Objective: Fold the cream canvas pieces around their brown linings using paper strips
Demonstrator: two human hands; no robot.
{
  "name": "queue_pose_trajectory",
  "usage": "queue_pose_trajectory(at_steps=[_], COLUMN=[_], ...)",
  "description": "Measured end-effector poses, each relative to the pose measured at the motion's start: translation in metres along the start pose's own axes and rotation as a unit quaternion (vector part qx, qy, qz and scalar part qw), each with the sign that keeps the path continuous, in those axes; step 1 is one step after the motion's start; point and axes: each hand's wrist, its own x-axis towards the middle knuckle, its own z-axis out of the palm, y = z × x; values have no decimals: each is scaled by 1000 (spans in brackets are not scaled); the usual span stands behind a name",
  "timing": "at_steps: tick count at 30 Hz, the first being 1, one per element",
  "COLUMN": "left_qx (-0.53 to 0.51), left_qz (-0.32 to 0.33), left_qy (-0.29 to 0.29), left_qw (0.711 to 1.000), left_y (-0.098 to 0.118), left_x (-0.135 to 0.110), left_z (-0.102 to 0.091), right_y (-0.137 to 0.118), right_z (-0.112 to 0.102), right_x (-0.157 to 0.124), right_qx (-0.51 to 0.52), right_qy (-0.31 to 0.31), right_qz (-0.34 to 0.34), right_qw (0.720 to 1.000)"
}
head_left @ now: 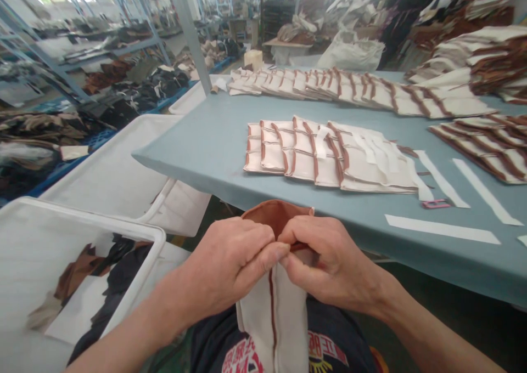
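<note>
A cream fabric piece with a brown lining and a brown seam down its middle hangs over my lap. My left hand pinches its top edge at the seam. Right beside it, my right hand grips the same edge, thumb and fingertips pressed together. The two sets of fingertips meet, so the bit of edge between them is mostly hidden. Behind my hands the brown lining stands up in a curve, close to the table's front edge.
On the blue-grey table lie overlapping cream and brown pieces, white strips and small pink thread snips. More pieces line the back. White bins with scraps stand at the left, near a metal post.
</note>
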Motion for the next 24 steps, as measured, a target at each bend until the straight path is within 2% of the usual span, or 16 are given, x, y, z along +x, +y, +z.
queue_pose_trajectory(at_steps=[2, 7, 11, 14, 19, 22, 24], left_qx=[-27, -62, -12, 36, 12, -46, -98], left_qz=[13, 52, 58, 58, 27, -15, -31], left_qy=[-7, -43, -16, 3, 9, 0, 14], left_qw=[1000, 996, 998, 998, 1000, 999, 995], left_y=[-2, -8, -9, -12, -22, -27, -32], left_x=[1, -2, -14, -24, -33, -32, -31], left_z=[2, -7, -12, -14, -24, -33, -33], right_y=[0, 3, 18, 34, 40, 32, 23], right_z=[-2, -11, -21, -23, -18, -24, -31], right_x=[0, 5, 3, -5, -14, -10, -5], right_qx=[16, 78, 75, 86, 91, 123, 171], right_qy=[-13, -95, -156, -155, -112, -138, -150], right_qz=[8, 42, 86, 117, 43, 85, 124], right_qw=[1000, 991, 981, 977, 989, 979, 966])
